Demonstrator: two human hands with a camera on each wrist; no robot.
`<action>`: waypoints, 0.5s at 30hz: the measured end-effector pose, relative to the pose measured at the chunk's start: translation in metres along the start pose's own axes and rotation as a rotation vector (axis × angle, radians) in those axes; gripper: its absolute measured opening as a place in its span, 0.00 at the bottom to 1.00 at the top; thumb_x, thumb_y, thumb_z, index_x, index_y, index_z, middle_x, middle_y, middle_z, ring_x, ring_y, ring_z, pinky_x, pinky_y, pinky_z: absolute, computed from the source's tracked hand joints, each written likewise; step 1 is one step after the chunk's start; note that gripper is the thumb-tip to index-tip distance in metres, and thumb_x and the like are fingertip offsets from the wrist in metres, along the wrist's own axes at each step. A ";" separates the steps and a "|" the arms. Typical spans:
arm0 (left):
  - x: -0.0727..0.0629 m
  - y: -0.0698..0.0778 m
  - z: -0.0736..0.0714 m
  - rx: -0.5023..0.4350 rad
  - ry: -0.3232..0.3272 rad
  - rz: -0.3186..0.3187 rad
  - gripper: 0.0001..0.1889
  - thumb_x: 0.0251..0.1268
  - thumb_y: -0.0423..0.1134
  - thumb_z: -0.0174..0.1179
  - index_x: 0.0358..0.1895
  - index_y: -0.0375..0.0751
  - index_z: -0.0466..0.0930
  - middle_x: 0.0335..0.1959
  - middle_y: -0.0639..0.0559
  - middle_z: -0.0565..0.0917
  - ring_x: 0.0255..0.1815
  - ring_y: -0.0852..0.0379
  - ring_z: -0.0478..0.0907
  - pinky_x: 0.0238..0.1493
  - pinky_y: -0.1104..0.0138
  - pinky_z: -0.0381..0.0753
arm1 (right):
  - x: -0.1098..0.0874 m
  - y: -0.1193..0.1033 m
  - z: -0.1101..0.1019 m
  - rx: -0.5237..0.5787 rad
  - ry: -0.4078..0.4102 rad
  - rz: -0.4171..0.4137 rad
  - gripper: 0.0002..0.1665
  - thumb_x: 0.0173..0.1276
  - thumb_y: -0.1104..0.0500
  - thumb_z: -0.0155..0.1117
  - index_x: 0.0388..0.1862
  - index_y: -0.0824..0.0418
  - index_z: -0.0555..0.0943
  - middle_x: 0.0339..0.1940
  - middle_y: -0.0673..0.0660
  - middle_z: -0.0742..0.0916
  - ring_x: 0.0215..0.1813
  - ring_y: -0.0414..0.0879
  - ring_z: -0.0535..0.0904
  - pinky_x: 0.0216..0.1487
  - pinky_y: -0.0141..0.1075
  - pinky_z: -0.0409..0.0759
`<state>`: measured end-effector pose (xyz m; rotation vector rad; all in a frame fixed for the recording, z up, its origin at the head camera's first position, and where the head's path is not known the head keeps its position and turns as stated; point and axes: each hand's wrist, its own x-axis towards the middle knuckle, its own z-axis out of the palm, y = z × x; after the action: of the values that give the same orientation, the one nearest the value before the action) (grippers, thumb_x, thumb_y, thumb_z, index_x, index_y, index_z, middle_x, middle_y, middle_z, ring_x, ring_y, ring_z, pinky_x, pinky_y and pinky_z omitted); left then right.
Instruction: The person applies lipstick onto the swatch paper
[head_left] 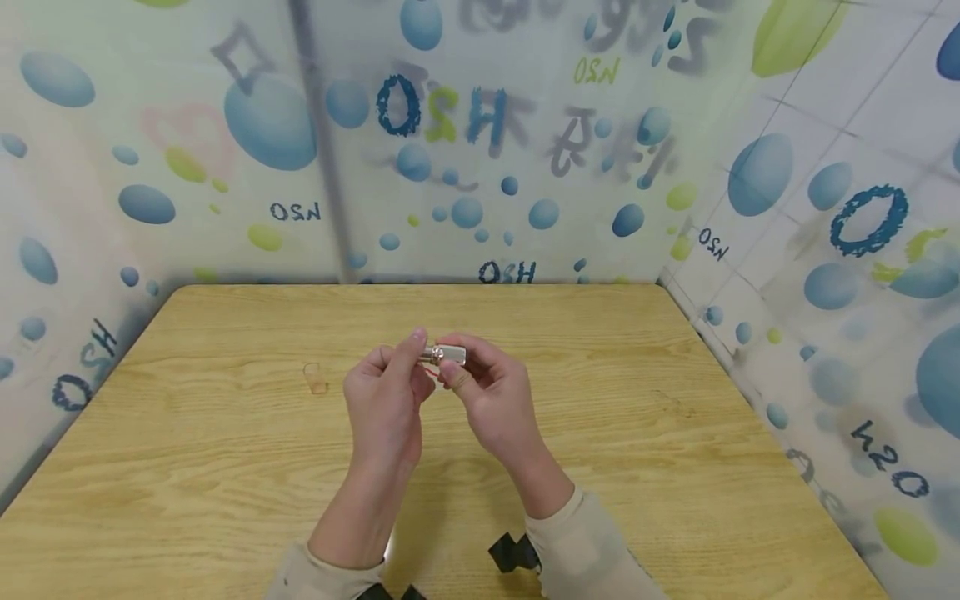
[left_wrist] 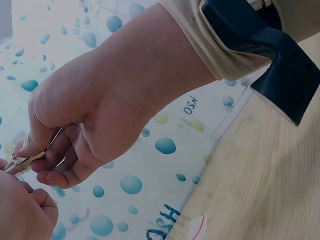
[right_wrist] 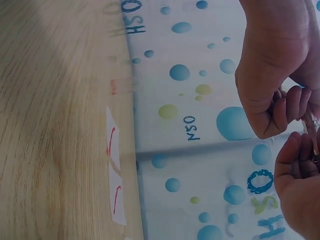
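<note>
A small, shiny silver metal piece [head_left: 453, 355] is held up over the table between both hands. It has a blocky right end and a narrower jointed part at its left. My left hand [head_left: 384, 404] pinches the narrower end between thumb and fingers, covering much of it. At the blocky end, the thumb and fingers of my right hand [head_left: 501, 408] grip it from below and above. A thin red strip [head_left: 431, 372] shows just under the joint. In the left wrist view the metal piece [left_wrist: 22, 162] has slim, bright edges; its exact kind I cannot tell.
The wooden table [head_left: 225, 467] has a faint brownish outline mark [head_left: 317, 379] left of the hands. Patterned sheets [head_left: 517, 242] stand along its back and sides. Paper strips [right_wrist: 113, 140] with red marks lie near a table edge. A black camera mount [left_wrist: 270, 50] sits on the left sleeve.
</note>
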<state>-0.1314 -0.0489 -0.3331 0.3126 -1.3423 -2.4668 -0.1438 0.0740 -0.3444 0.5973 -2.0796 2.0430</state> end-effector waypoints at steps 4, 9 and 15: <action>0.000 -0.001 0.000 -0.019 -0.027 -0.006 0.25 0.74 0.36 0.67 0.16 0.45 0.69 0.11 0.56 0.69 0.21 0.60 0.66 0.28 0.70 0.69 | 0.000 0.001 -0.001 0.007 0.005 0.014 0.14 0.77 0.67 0.66 0.58 0.68 0.85 0.50 0.70 0.89 0.42 0.44 0.85 0.46 0.30 0.87; 0.000 -0.002 -0.003 0.017 -0.150 -0.005 0.11 0.78 0.40 0.66 0.32 0.43 0.79 0.18 0.56 0.76 0.25 0.59 0.70 0.33 0.71 0.75 | 0.002 0.001 -0.006 0.056 0.021 0.074 0.14 0.78 0.66 0.65 0.59 0.68 0.85 0.51 0.69 0.88 0.41 0.41 0.84 0.48 0.30 0.87; 0.002 -0.001 -0.007 0.083 -0.276 0.056 0.07 0.79 0.33 0.62 0.53 0.38 0.86 0.26 0.57 0.81 0.27 0.60 0.73 0.33 0.72 0.77 | 0.004 -0.004 -0.009 0.108 0.047 0.115 0.14 0.80 0.66 0.63 0.59 0.69 0.85 0.47 0.64 0.89 0.40 0.41 0.84 0.46 0.30 0.88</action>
<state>-0.1309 -0.0548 -0.3375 -0.0496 -1.5412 -2.4799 -0.1475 0.0825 -0.3390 0.4504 -2.0319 2.2216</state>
